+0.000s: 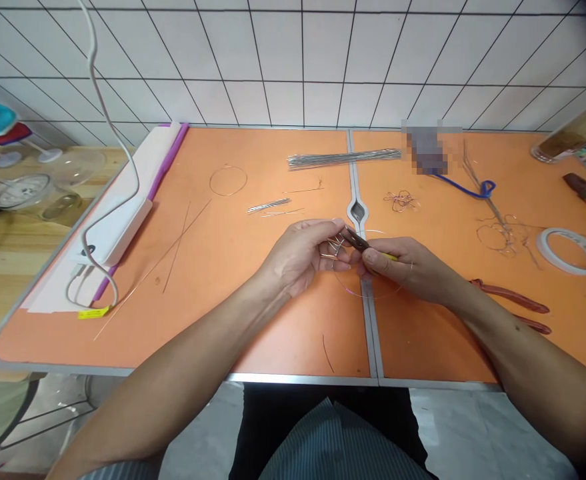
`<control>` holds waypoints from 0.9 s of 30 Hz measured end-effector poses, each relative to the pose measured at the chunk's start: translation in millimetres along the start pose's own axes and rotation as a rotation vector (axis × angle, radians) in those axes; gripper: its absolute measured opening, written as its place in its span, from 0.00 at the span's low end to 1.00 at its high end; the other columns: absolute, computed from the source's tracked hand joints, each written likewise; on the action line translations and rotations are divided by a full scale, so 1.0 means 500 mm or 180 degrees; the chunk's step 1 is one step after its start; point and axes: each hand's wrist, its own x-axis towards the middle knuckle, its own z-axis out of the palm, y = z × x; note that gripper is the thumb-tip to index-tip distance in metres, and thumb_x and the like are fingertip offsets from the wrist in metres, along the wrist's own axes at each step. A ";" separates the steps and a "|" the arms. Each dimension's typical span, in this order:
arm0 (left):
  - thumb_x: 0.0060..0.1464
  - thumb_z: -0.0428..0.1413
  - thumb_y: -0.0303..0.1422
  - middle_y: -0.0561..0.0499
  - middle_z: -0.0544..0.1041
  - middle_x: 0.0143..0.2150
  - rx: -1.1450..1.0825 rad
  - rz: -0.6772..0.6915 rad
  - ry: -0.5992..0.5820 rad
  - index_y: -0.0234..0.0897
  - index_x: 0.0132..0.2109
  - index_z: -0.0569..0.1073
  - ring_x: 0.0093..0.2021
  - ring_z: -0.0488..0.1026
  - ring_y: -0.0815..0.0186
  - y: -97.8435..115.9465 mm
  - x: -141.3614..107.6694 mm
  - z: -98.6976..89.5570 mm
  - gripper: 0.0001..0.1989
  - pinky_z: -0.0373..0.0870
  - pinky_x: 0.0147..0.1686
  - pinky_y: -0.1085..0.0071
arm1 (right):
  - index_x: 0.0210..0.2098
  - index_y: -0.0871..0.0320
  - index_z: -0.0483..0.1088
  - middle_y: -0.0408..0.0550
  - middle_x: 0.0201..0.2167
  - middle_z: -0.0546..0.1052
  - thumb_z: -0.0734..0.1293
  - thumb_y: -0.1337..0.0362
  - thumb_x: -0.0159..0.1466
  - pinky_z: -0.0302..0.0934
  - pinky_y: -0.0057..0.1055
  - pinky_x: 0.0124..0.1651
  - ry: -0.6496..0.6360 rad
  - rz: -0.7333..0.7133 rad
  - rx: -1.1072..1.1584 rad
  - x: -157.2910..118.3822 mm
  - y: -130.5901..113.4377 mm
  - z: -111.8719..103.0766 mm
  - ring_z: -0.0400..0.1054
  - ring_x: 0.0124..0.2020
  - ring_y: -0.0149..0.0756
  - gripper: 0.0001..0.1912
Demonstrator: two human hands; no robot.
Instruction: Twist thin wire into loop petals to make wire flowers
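Observation:
My left hand is closed, its fingertips pinching a bent piece of silvery wire. In my right hand are small pliers with dark jaws and a yellow handle, the fingers wrapped round them. The jaws reach to the wire by my left fingertips; the exact contact is too small to make out. A thin pinkish wire curves below both hands. Behind the left hand lie short cut wires and a long bundle of straight wires.
Red-handled pliers lie by my right forearm. A white tape roll, a tangle of thin wire and a blue tie are on the right. At left are a white power strip with its cable and long loose wires.

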 end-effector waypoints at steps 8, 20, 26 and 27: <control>0.61 0.67 0.40 0.43 0.81 0.35 0.0084 0.0071 -0.0054 0.31 0.38 0.84 0.30 0.76 0.67 -0.001 -0.005 0.003 0.14 0.78 0.30 0.70 | 0.31 0.55 0.77 0.45 0.28 0.76 0.61 0.37 0.78 0.57 0.33 0.36 0.0040 -0.0157 0.0060 0.000 0.003 0.002 0.67 0.30 0.35 0.33; 0.64 0.64 0.37 0.43 0.81 0.38 -0.0024 -0.0140 -0.0082 0.30 0.40 0.85 0.30 0.76 0.68 0.006 -0.007 0.002 0.12 0.79 0.32 0.70 | 0.30 0.56 0.76 0.45 0.26 0.76 0.63 0.36 0.76 0.60 0.32 0.34 0.0111 0.0053 0.0274 -0.003 0.008 0.004 0.69 0.28 0.34 0.32; 0.65 0.63 0.37 0.45 0.80 0.37 0.0036 -0.0114 -0.0047 0.29 0.41 0.84 0.29 0.76 0.67 0.010 -0.009 0.005 0.12 0.79 0.31 0.69 | 0.29 0.56 0.75 0.44 0.25 0.74 0.63 0.36 0.76 0.59 0.31 0.32 0.0159 0.0005 0.0340 0.000 0.010 0.005 0.68 0.27 0.33 0.33; 0.65 0.63 0.36 0.45 0.80 0.36 0.0049 -0.0115 -0.0031 0.29 0.41 0.84 0.29 0.76 0.67 0.011 -0.008 0.005 0.12 0.78 0.30 0.69 | 0.29 0.56 0.75 0.44 0.25 0.74 0.64 0.35 0.75 0.59 0.31 0.32 0.0160 0.0017 0.0341 0.000 0.009 0.006 0.68 0.27 0.33 0.33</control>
